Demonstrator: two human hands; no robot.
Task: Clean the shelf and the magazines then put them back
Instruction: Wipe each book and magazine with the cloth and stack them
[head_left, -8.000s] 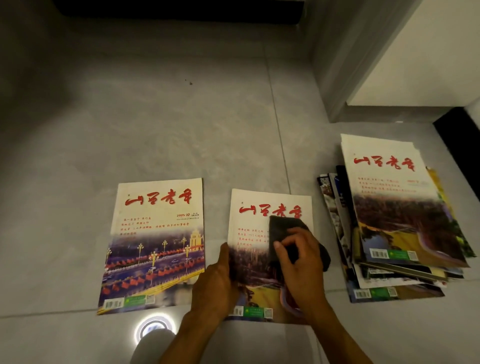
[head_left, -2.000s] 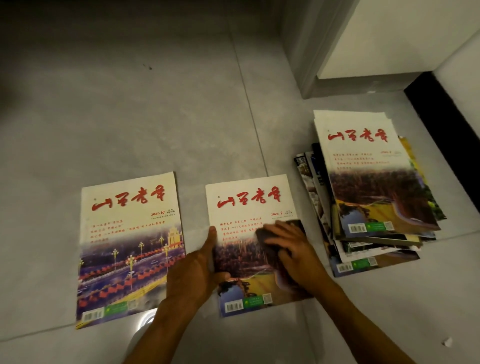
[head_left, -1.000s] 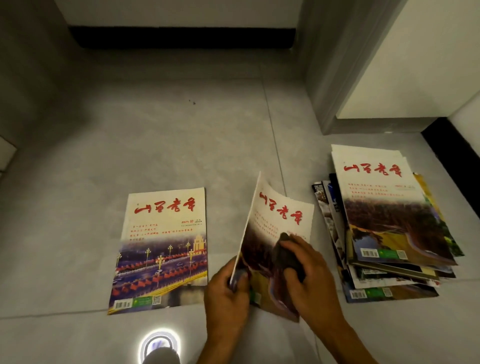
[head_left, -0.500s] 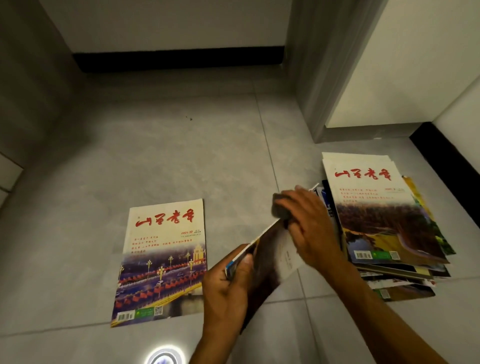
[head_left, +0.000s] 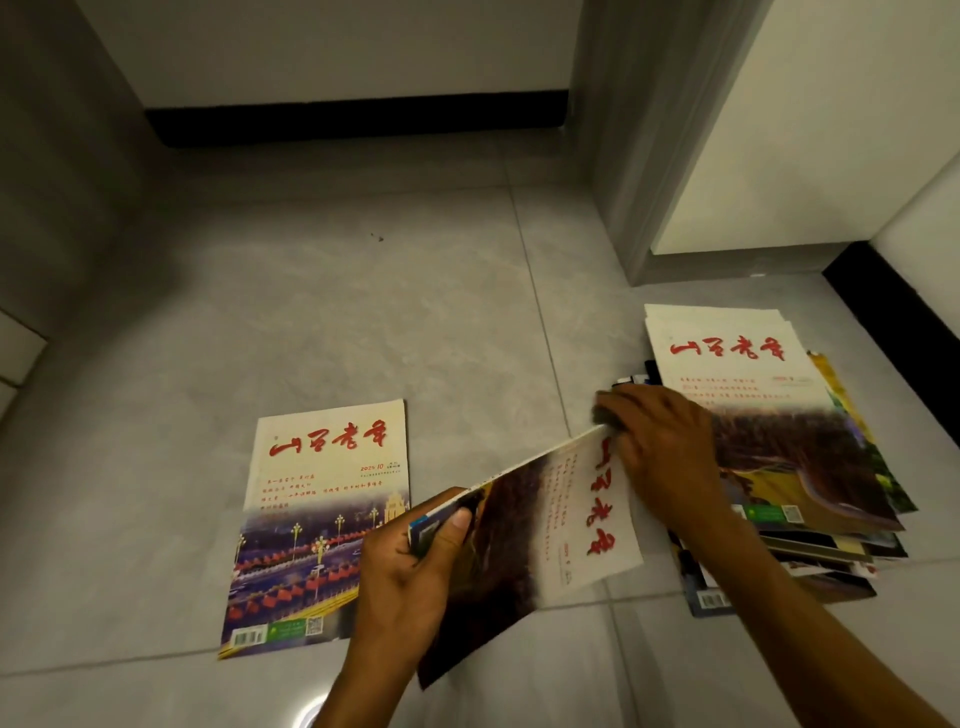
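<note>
My left hand (head_left: 410, 577) grips the bottom edge of a magazine (head_left: 545, 525) with red calligraphy, held tilted off the floor and turned sideways. My right hand (head_left: 660, 447) holds a dark cloth (head_left: 605, 415), mostly hidden under the fingers, against the magazine's upper edge. A second magazine (head_left: 322, 514) of the same title lies flat on the floor to the left. A pile of several magazines (head_left: 779, 447) lies on the floor to the right, partly behind my right forearm.
The floor (head_left: 363, 322) is grey tile. A wall with a black skirting (head_left: 358, 117) runs along the back. A grey door frame (head_left: 634, 156) and a white panel stand at the back right, with another black skirting (head_left: 893, 312) on the right.
The magazine lay flat while my right hand wiped its cover. My left hand has lifted and turned it sideways, and my right hand moved the cloth up to its upper edge.
</note>
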